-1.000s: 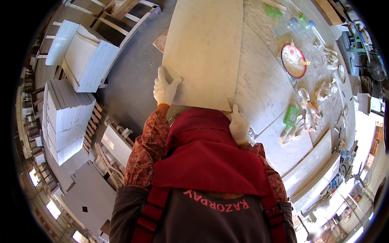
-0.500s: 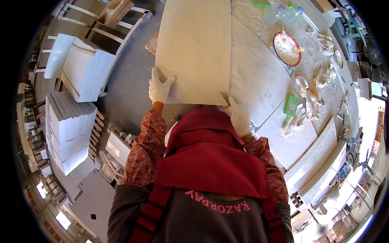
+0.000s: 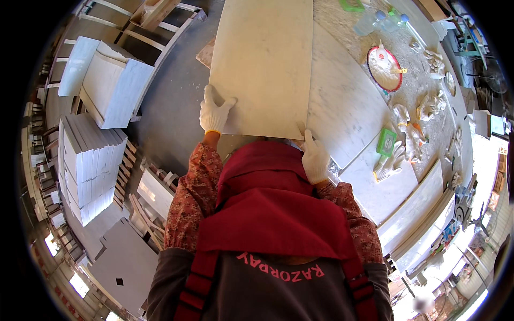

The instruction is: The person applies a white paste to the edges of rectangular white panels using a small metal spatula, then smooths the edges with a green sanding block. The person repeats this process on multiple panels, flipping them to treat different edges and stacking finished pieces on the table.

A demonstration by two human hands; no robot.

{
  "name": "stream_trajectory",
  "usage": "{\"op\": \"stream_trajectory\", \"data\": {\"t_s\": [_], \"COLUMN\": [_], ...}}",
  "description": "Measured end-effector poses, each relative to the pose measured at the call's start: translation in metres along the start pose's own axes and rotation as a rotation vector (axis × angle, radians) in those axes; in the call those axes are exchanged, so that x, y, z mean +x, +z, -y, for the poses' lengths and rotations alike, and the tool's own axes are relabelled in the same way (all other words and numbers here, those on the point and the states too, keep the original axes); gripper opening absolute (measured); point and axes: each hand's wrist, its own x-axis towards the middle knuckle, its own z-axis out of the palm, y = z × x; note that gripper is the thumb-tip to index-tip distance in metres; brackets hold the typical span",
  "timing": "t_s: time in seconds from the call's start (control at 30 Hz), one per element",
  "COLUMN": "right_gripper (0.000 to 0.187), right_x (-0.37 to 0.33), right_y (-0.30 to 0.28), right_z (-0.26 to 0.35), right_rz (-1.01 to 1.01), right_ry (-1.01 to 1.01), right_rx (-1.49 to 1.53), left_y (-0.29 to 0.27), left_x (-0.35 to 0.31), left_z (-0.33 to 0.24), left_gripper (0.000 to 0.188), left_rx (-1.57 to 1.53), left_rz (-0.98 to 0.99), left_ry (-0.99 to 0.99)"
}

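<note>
A long pale cream stone slab [image 3: 262,69] lies in front of me, its near edge by my head. My left hand [image 3: 215,113], in a white knit glove, grips the slab's left edge near the close corner; thumb and forefinger are spread over the top, the other fingers hidden. My right hand [image 3: 315,159], gloved too, is closed at the near right corner, its forefinger pointing up along the edge. A small thin dark piece shows at its fingertip, too little to name. Right of the slab lies a grey-veined marble slab [image 3: 348,101].
On the dusty table at right stand a red-rimmed bowl of white powder [image 3: 384,70], a green box [image 3: 386,142], loose white gloves [image 3: 413,142] and clear bottles [image 3: 369,24]. Stacked white panels [image 3: 96,166] and a pale block on a rack [image 3: 107,85] stand at left.
The view has shifted slightly, moving the slab and surroundings a little in the picture. Both hands keep their places at the slab's near corners; the right forefinger now stretches further up.
</note>
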Motion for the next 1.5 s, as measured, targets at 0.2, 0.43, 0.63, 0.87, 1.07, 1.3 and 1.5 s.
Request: {"op": "stream_trajectory", "data": {"t_s": [0.2,0.43,0.63,0.87,1.07,1.3,1.5], "right_gripper": [0.040,0.040,0.040,0.041,0.038,0.041,0.041], "right_x": [0.013,0.023,0.005,-0.008,-0.025,-0.010,-0.013], "right_y": [0.008,-0.008,0.002,0.002,-0.007,-0.007,-0.027], "right_z": [0.043,0.034,0.003,0.036,0.000,0.028,0.038], "right_rz": [0.024,0.008,-0.025,-0.001,-0.094,0.048,0.031], "right_ry": [-0.053,-0.072,-0.074,0.010,0.379,0.362,0.355], "right_rx": [0.116,0.172,0.047,0.239,0.109,0.017,0.016], "left_y": [0.000,-0.011,-0.004,-0.008,0.018,0.055,0.047], "left_x": [0.001,0.000,0.001,-0.013,-0.080,-0.075,-0.080], "left_z": [-0.004,-0.001,0.000,-0.015,-0.034,-0.031,-0.041], "left_gripper": [0.101,0.105,0.101,0.100,0.086,0.075,0.077], "left_rx": [0.032,-0.050,0.001,0.241,0.570,0.706,0.729], "left_rz": [0.002,0.055,-0.006,-0.120,0.248,0.042,0.030], "left_ry": [-0.021,-0.025,-0.004,0.431,1.169,1.196,1.193]}}
